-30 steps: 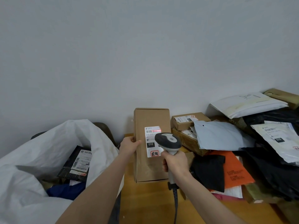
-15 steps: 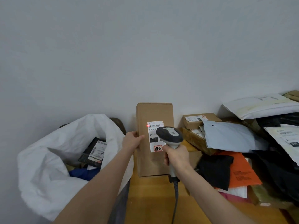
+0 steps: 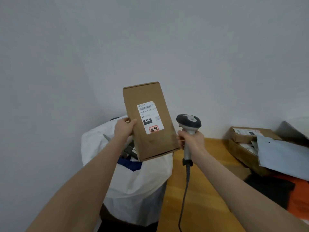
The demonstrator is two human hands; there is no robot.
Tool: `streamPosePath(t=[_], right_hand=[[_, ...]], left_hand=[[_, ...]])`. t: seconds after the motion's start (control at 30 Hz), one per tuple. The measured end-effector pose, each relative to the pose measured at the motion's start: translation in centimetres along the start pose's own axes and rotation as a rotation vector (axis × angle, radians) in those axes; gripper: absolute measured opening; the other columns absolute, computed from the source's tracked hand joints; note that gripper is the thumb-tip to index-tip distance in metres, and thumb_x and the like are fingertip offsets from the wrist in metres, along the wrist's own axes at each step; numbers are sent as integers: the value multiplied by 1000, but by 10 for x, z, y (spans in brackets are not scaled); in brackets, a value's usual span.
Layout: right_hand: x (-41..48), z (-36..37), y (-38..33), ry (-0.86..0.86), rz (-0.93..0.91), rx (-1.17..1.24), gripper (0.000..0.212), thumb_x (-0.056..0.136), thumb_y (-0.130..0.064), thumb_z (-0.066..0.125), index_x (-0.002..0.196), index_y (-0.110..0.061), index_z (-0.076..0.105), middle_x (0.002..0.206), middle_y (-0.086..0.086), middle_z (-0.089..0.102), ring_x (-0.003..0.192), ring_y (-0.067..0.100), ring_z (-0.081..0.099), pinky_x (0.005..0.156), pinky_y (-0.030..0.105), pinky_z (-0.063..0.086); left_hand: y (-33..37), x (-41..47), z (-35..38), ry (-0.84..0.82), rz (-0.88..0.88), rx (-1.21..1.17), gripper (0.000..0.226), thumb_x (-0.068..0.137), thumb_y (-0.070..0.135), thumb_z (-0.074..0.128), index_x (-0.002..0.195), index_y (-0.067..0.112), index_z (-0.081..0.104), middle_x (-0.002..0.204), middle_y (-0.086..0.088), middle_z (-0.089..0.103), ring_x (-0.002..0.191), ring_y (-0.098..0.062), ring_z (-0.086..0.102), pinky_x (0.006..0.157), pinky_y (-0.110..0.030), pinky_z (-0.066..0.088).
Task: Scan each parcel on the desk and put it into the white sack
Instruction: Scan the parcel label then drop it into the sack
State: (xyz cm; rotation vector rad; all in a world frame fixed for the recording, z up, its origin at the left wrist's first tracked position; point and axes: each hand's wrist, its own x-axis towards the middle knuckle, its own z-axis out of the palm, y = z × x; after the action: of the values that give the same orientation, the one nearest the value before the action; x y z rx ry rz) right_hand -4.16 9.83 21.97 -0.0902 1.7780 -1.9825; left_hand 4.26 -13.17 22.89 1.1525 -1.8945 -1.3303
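My right hand (image 3: pixel 192 139) wraps round the barcode scanner (image 3: pixel 189 122) by its handle, just right of the white sack (image 3: pixel 142 190). My left hand (image 3: pixel 124 128) pinches the cardboard box (image 3: pixel 150 144) by its edge above the sack mouth, probably ready to drop it in. Its label (image 3: pixel 149 117) faces me; I read "010".

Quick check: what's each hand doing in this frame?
Left hand: grips the cardboard box by its left edge.
Right hand: grips the barcode scanner by its handle.

The wooden desk (image 3: pixel 209 190) carries a cardboard box (image 3: pixel 240 154) and black bag (image 3: pixel 270 190).
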Motion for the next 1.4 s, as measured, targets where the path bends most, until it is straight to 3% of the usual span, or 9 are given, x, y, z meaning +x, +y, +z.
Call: streamPosePath(t=[0.2,0.43,0.73,1.07,1.13,1.2,1.27,1.33,1.4], right_hand=[[28,76,33,8,65,5,13,83,-6,69,93,0,63,77,12,67,58,19,60,59,30,53],[67,164,85,98,123,-49,12,83,-10,70,92,-8,63,81,12,67,76,26,64,68,35,56],[104,189,128,-25,237,-208,26,84,-16,72,108,-12,62,100,3,65,90,15,58,83,34,48],[144,156,151,222,123,-400,55,73,-17,80,123,-7,59,122,15,56,117,32,50,105,48,41],[143,154,148,228,125,-343,67,74,-12,79,134,-5,49,124,13,58,116,26,52,100,39,42],[147,152,148,244,126,-316,72,75,-9,79,137,-4,42,122,10,61,110,19,54,91,32,41],[152,149,148,254,121,-300,71,75,-10,79,136,-5,43,121,9,61,107,17,53,89,31,40],[154,147,147,260,131,-287,66,76,-10,78,133,-5,46,119,9,63,106,19,55,89,33,42],[152,142,144,271,159,-271,48,78,-11,76,122,-6,57,110,10,65,104,26,58,89,38,47]], left_hand=[[-34,63,-68,188,167,265,54,91,24,62,141,14,43,132,-7,57,117,-26,56,98,-39,45],[-104,142,-70,-169,311,795,47,95,24,53,140,21,43,130,-7,55,117,-27,54,98,-41,44],[-137,189,-22,-306,222,680,41,94,23,50,134,16,47,127,-7,59,115,-27,55,96,-42,45],[-166,222,-41,-470,288,1052,31,99,21,43,128,12,50,118,-7,59,108,-23,56,97,-33,43],[-172,207,-24,-428,262,1118,41,99,20,44,137,6,41,125,-14,53,113,-30,54,97,-39,46],[-179,187,-6,-346,515,1242,74,91,25,61,150,10,19,144,-19,36,129,-32,42,103,-39,40],[-189,171,12,-447,676,1307,92,87,34,66,153,17,5,156,-17,11,144,-36,16,114,-44,24],[-205,168,23,-628,587,1400,79,92,34,57,152,22,7,159,-13,-3,146,-37,0,119,-49,12],[-214,169,24,-761,413,1410,66,95,28,51,151,26,15,159,-13,2,145,-36,4,118,-50,14]])
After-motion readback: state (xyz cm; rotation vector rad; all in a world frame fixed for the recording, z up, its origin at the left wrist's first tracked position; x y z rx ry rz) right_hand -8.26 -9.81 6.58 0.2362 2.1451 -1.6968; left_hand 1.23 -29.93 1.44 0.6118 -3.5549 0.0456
